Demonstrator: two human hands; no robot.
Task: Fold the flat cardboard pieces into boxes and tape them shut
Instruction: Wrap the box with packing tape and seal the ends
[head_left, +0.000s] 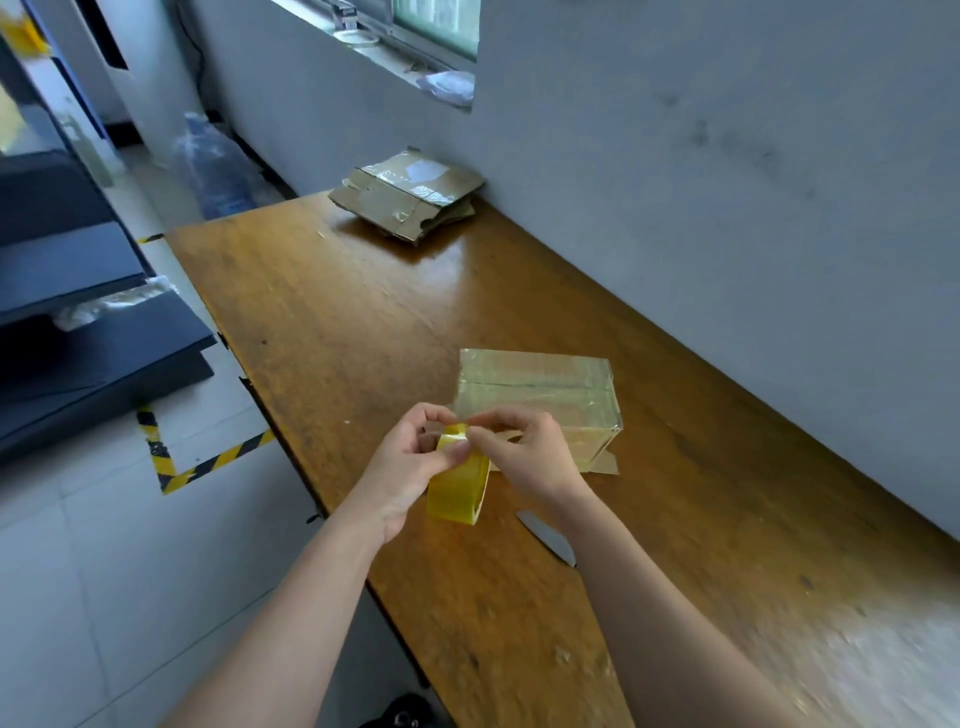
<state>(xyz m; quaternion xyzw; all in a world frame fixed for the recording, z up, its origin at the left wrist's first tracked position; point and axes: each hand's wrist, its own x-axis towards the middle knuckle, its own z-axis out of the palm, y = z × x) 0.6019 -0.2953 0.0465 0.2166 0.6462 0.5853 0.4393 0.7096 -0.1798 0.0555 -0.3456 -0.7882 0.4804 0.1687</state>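
My left hand (410, 467) grips a yellow tape roll (460, 486) above the table's near edge. The fingertips of my right hand (530, 452) pinch at the top of the roll, where the tape's end lies. Just behind both hands stands a folded cardboard box (540, 395), wrapped in clear tape, with a loose flap at its lower right. A pile of flat cardboard pieces (410, 195) with old tape on them lies at the table's far end against the wall.
A knife blade (548, 538) lies on the wooden table (363, 322) under my right wrist. The grey wall runs along the table's right side. Dark stacked sheets (78, 332) and a water bottle (215, 166) stand on the floor to the left.
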